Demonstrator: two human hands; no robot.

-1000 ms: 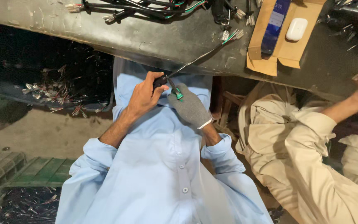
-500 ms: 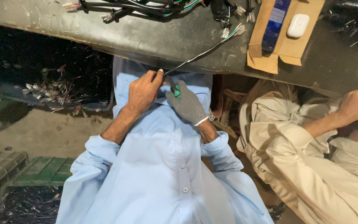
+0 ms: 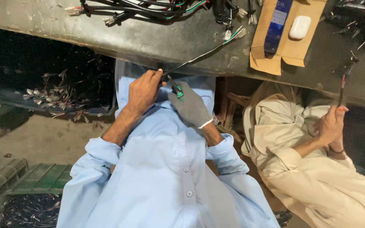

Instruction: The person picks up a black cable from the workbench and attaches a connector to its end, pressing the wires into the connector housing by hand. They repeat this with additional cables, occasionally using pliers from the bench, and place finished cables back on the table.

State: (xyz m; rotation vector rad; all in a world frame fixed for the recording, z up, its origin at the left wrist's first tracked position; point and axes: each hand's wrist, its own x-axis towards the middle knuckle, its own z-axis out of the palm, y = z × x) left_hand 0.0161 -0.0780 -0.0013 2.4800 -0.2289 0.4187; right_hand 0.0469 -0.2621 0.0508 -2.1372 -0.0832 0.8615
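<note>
Neighbour's hand dropped from bench to lap, gripping red-black wire; bare left hand pinches thin black wire at bench edge | grey-gloved right hand closed on green-handled cutter, working that wire's end

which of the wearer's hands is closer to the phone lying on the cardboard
The right hand, gloved in grey, is nearer to the phone, below and left of it. The bare left hand sits farther left.
</note>
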